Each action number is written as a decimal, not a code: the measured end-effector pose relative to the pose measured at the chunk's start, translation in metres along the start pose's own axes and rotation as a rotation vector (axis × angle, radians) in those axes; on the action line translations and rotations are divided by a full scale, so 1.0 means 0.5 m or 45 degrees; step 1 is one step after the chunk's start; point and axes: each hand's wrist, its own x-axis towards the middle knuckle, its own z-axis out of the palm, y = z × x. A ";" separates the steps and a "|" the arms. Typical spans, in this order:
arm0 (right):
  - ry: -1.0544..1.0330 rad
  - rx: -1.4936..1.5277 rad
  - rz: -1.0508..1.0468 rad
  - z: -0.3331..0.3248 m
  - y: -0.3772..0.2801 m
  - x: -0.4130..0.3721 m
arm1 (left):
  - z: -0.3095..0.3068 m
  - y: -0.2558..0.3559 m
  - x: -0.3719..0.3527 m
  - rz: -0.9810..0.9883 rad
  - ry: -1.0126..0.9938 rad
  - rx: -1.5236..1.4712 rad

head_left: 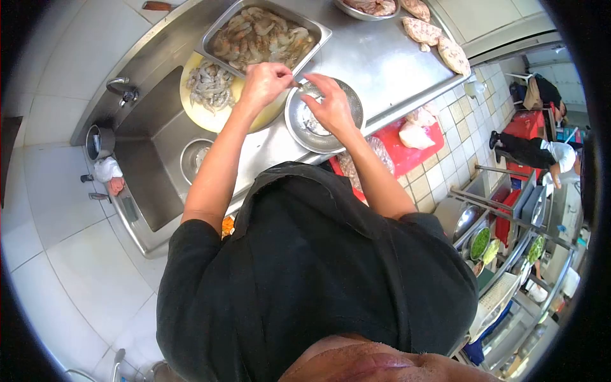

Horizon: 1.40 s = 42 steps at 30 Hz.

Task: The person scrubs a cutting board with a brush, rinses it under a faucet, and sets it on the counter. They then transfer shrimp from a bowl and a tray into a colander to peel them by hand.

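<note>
both the left hand [264,83] and right hand [331,107] pinch one shrimp [298,84] over the steel bowl [294,124]; worked low over it, the shell should drop inside.

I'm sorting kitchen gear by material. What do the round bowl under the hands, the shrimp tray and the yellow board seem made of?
Bowl: likely stainless steel, with a grey sheen and bright reflections. Tray: looks like the same metal, duller, with a thin rolled rim. Board: probably plastic, matt pale yellow with no visible grain.
</note>
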 end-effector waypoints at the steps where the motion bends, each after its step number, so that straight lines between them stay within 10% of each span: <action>1: -0.036 0.024 0.067 0.016 0.009 0.010 | 0.009 0.024 -0.001 -0.008 -0.080 -0.038; 8: -0.128 0.083 0.522 0.043 0.111 -0.076 | 0.079 -0.006 -0.049 0.694 0.468 0.142; 11: -0.208 0.104 0.711 0.005 0.150 -0.141 | 0.100 -0.034 -0.110 0.101 0.121 -0.259; 16: -0.161 -0.071 0.696 -0.016 0.184 -0.173 | 0.228 -0.079 -0.104 0.480 -0.275 0.261; 19: -0.166 -0.100 0.831 -0.043 0.153 -0.144 | 0.297 -0.034 -0.072 0.253 -0.619 0.375; 29: -0.070 0.086 1.042 -0.082 0.153 -0.188 | 0.358 -0.044 -0.076 0.202 -0.561 0.854; 36: -0.214 -0.085 0.412 -0.009 0.161 -0.200 | 0.295 -0.085 -0.056 -0.006 -0.365 -0.089; 42: -0.342 0.038 0.634 0.010 0.129 -0.148 | 0.232 -0.062 -0.075 -0.332 -0.354 -0.686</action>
